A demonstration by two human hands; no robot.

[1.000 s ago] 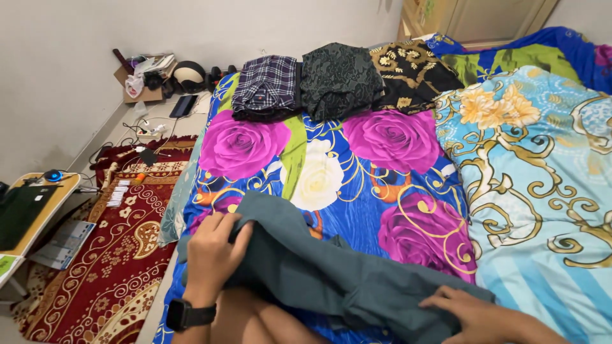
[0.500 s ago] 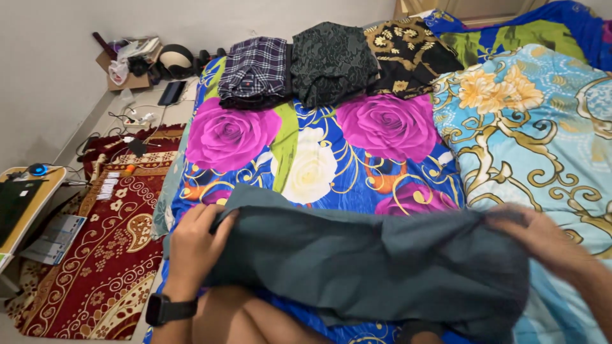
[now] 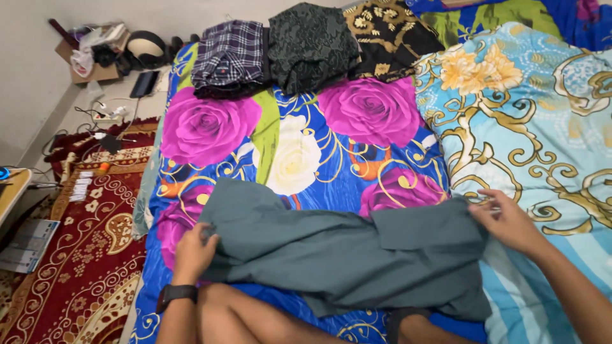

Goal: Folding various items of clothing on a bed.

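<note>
A grey-green garment [image 3: 331, 251] lies spread flat across the flowered bed sheet [image 3: 299, 153] in front of me. My left hand [image 3: 193, 251], with a black watch on its wrist, pinches the garment's left edge. My right hand [image 3: 507, 220] holds the garment's upper right corner, next to the light blue blanket [image 3: 529, 121]. My bare knees show below the cloth.
Three folded garments sit at the head of the bed: plaid [image 3: 231, 57], dark green lace [image 3: 311, 44], black and gold [image 3: 389, 32]. A red patterned rug [image 3: 76, 255] lies to the left, with cables, a tablet [image 3: 145, 83] and a box of clutter [image 3: 95, 54] by the wall.
The garment went from bunched on my lap to held up and stretched, and now lies laid out flat on the bed. My hands moved apart to its two ends.
</note>
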